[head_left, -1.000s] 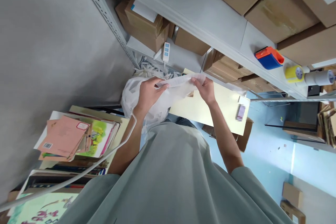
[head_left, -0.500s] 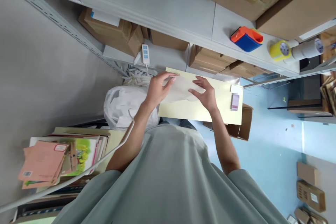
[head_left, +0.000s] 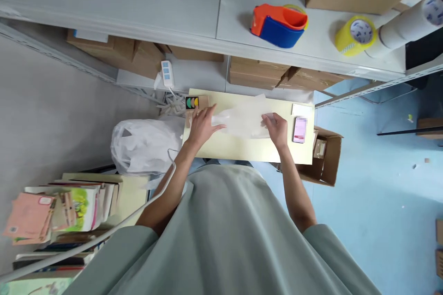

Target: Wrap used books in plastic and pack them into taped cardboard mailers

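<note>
A thin translucent plastic bag (head_left: pixel 246 117) lies flat on a pale yellow table (head_left: pixel 242 147). My left hand (head_left: pixel 203 121) rests on the bag's left end with fingers stretched out flat. My right hand (head_left: pixel 278 128) presses on the bag's right end, fingers flat too. A small brown item with coloured half-circles (head_left: pixel 195 103) sits at the table's far left corner, just beyond my left hand. A phone (head_left: pixel 299 129) lies to the right of my right hand.
A full white plastic bag (head_left: pixel 145 145) sits left of the table. Stacked books (head_left: pixel 69 203) lie at lower left. The grey shelf (head_left: pixel 194 4) above holds an orange-blue tape dispenser (head_left: pixel 278 25), a yellow tape roll (head_left: pixel 355 34) and cardboard boxes. An open carton (head_left: pixel 323 159) stands by the table's right end.
The bag, held up between both hands a second ago, now lies spread on the table with both hands flat on it. The camera has tilted further over the table.
</note>
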{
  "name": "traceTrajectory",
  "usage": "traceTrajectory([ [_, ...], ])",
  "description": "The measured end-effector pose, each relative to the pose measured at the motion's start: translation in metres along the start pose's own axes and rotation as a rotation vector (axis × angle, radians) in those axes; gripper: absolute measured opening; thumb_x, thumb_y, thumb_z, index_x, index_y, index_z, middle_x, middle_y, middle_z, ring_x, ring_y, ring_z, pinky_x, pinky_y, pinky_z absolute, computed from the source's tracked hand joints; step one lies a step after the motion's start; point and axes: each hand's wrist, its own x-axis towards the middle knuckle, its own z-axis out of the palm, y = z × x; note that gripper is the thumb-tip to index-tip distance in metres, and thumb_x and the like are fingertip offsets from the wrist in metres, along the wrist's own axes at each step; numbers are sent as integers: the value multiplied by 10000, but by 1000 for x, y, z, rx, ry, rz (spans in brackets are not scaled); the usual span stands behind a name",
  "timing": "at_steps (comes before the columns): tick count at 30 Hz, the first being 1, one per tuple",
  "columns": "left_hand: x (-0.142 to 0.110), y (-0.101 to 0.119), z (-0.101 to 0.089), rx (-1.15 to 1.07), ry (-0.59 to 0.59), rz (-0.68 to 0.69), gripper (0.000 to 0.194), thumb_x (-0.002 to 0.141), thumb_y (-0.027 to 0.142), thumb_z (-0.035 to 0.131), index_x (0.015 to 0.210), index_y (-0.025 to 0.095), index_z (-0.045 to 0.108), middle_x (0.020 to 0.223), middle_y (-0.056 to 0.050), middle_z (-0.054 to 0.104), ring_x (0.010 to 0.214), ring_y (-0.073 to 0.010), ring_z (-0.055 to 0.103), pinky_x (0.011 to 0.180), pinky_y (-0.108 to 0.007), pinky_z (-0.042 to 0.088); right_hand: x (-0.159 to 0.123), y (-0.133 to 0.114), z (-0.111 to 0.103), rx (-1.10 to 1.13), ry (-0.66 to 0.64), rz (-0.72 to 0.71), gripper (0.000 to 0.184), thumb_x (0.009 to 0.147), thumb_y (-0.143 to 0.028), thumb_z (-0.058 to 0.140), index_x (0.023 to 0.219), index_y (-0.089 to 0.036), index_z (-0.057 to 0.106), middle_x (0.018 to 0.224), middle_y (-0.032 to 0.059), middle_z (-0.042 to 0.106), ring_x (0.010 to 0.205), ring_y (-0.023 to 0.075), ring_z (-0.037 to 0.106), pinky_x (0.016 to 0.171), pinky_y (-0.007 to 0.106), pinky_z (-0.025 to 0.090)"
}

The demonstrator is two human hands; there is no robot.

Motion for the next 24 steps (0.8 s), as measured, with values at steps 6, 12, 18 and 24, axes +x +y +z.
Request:
traceTrajectory([
  [6,0,22,56,123,-143,7,208,975,188,665,1015,279,848,1060,-97,845,1088,-325,762,1310,-577,393,8,95,-51,48,72,170,568,921,-780,683,956,-216,745,893,113,837,860,278,806,780,387,643],
  [12,-5,31,80,140,-133,-6,194,966,180,662,947,286,823,1060,-87,857,1049,-312,777,1295,-553,421,9,173,-78,-10,115,319,535,898,-749,664,875,-216,704,949,160,848,929,296,800,875,404,623],
  [18,-14,27,82,133,-68,-57,147,965,157,667,944,281,745,1069,-82,865,1133,-313,783,1251,-503,485,9,208,-82,-70,138,440,411,883,-642,704,907,-236,646,883,116,822,858,270,763,790,358,573],
  [24,-22,28,79,73,-90,-141,196,908,97,670,881,289,648,1210,-76,854,1307,-307,729,1199,-505,540,2,202,-80,-37,171,518,429,861,-516,807,1076,-276,523,651,-37,704,647,218,695,646,307,501],
])
